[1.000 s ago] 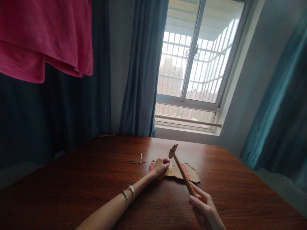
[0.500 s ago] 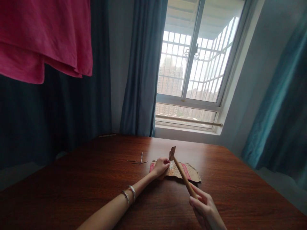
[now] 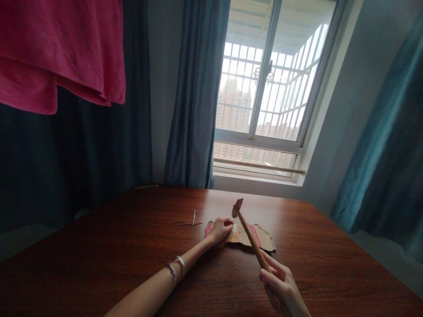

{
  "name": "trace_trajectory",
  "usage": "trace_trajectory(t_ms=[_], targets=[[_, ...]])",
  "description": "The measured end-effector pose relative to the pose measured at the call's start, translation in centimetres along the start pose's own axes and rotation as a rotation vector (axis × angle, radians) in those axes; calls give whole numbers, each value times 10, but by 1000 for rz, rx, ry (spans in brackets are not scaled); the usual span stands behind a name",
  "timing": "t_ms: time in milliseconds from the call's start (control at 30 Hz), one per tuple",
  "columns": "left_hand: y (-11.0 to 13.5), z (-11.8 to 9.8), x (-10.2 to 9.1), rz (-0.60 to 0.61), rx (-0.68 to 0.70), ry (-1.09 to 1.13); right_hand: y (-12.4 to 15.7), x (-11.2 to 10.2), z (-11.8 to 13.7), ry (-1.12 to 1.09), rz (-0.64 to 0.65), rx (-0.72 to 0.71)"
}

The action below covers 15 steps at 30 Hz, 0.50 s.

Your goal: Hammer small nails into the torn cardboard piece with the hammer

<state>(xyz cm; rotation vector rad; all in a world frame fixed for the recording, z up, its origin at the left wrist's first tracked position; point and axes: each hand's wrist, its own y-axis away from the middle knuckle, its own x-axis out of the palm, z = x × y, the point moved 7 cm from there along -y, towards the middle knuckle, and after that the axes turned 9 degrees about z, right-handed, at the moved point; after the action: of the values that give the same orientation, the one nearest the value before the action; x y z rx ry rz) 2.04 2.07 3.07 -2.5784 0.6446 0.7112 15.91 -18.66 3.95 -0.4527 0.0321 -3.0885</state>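
Note:
My right hand (image 3: 280, 281) is wrapped round the wooden handle of a hammer (image 3: 251, 240). The hammer's head is raised slightly above the fingertips of my left hand (image 3: 222, 229). Those fingers are pinched together over a piece of cardboard (image 3: 264, 240), and whatever small thing they hold is too tiny to make out. The cardboard has a torn edge, pink bands and many small dots or holes, and it lies flat under my left hand. Left of it, a few thin metal rods (image 3: 193, 218) lie loose.
All this is on a brown wooden table (image 3: 115, 259). A barred window (image 3: 261, 105) and blue curtains (image 3: 190, 110) are behind its far edge. A pink cloth (image 3: 66, 53) hangs at the upper left.
The hammer's head has lifted a little away from my left fingertips. My left hand keeps its pinch at the same spot on the cardboard.

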Motion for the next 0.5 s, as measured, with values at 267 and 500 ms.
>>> trace_trajectory(t_ms=[267, 500], targets=[[1, -1, -1, -17, -1, -66, -2, -3, -3, -44, -23, -14], [0, 1, 0, -32, 41, -53, -3, -4, -8, -28, -26, 16]])
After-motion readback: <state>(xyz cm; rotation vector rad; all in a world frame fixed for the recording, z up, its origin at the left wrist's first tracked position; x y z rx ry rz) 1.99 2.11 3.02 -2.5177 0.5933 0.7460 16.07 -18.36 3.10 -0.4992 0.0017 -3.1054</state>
